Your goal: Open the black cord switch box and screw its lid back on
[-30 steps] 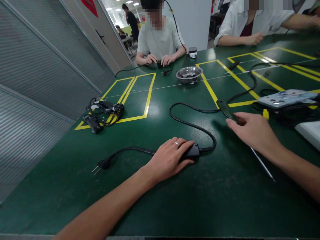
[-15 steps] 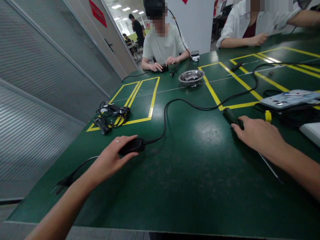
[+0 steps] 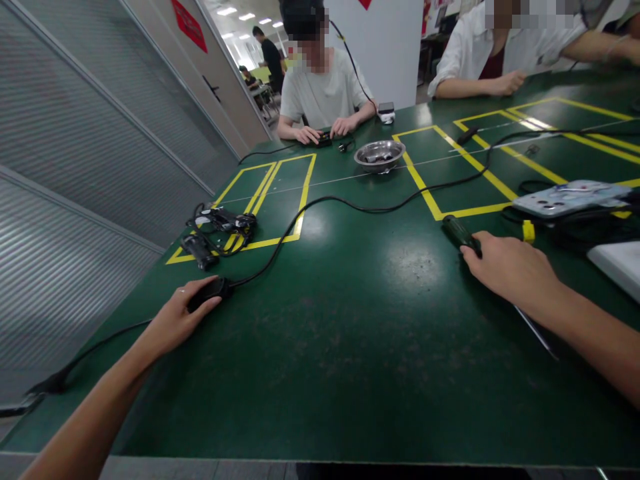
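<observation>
My left hand [image 3: 175, 317] is closed around a black power adapter [image 3: 214, 289] at the left of the table, fingers on its far side and thumb on the near side. From the adapter a thin black cable [image 3: 370, 211] curves away to the right. Its other cord runs under my wrist to a plug [image 3: 50, 383] by the table's left edge. On the right, my right hand [image 3: 515, 267] grips a screwdriver [image 3: 457, 232] by its dark green handle. The long metal shaft comes out below the hand and points towards me.
Past my left hand lies a bundle of black cables [image 3: 220, 230]. A metal bowl [image 3: 380, 157] with small parts stands further back. Right of my right hand are a phone [image 3: 570, 199], a yellow piece [image 3: 529, 231] and a white object [image 3: 617, 267]. Two people sit opposite, one handling a black device.
My left hand has slid left with the power adapter, drawing the cable straighter and pushing the plug to the table's left edge. My right hand keeps its hold on the screwdriver.
</observation>
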A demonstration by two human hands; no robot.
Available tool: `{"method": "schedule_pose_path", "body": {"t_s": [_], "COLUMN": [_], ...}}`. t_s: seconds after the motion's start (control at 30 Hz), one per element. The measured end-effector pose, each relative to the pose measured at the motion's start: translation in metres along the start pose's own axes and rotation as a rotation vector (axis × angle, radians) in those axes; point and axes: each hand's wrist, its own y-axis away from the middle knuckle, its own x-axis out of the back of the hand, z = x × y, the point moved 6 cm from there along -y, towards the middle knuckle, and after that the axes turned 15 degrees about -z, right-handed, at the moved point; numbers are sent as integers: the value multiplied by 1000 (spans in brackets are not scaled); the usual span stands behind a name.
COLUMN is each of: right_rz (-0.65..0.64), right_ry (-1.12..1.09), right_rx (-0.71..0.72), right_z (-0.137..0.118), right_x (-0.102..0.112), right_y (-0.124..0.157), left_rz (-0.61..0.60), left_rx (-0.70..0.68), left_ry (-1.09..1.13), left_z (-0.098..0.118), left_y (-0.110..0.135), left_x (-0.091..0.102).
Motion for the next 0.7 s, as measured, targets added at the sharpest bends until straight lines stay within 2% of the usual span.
{"method": "schedule_pose_path", "body": {"t_s": [0.27, 0.4, 0.57, 0.7], "right_rz": [-9, -24, -37, 5], "right_ry": [-9, -14, -25, -38], "right_rx": [6, 0, -18, -32], "right_z": [1, 1, 3, 0], "right_x": [-1, -3, -5, 2], "right_y": [1, 0, -3, 6], "left_rz": [17, 14, 99, 30], "left_rx": [90, 75, 83, 76], "left_ry": [110, 127, 133, 90], "left_z": [-8, -13, -19, -13], "left_y": [-3, -9, -15, -14], "left_x": [10, 8, 10, 17]}}
